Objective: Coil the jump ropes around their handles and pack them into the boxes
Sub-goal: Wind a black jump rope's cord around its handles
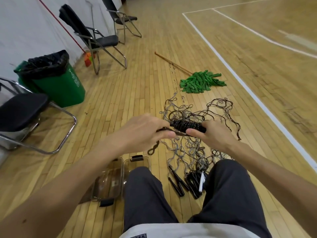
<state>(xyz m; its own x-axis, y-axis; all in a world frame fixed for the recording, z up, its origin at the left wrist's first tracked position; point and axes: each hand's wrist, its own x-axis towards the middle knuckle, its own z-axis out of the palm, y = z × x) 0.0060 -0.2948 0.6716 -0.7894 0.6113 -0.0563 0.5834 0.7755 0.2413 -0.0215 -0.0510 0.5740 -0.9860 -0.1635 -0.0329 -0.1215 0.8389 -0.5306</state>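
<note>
We look down on a wide wooden gym floor (pixel 120 93) crossed by a white court line (pixel 240 79), with our knees in dark trousers (pixel 231 186) at the bottom of the view. Along the left wall stand folding chairs, the nearest one (pixel 22 112) just beside a green bin (pixel 65 86) lined with a black bag. Farther out a mop (pixel 200 81) with a green cloth head lies flat on the boards. Between the mop and our knees spreads a tangle of jump ropes (pixel 193 148), dark and grey strands looped over one another. Two clear brownish boxes (pixel 109 181) lie on the floor beside our left knee, partly hidden by our left forearm; we cannot tell whether anything is inside them. Above the tangle, our right hand (pixel 214 134) is clamped on a pair of black handles with rope coiled round them (pixel 187 126), thumb pressed on the near side. Our left hand (pixel 142 131) pinches the free rope strand just at the bundle's left end, fingers closed on it. Several loose black handles (pixel 178 183) and one white handle (pixel 202 182) lie between our knees. A short rope tail (pixel 153 148) dangles below the left hand.
</note>
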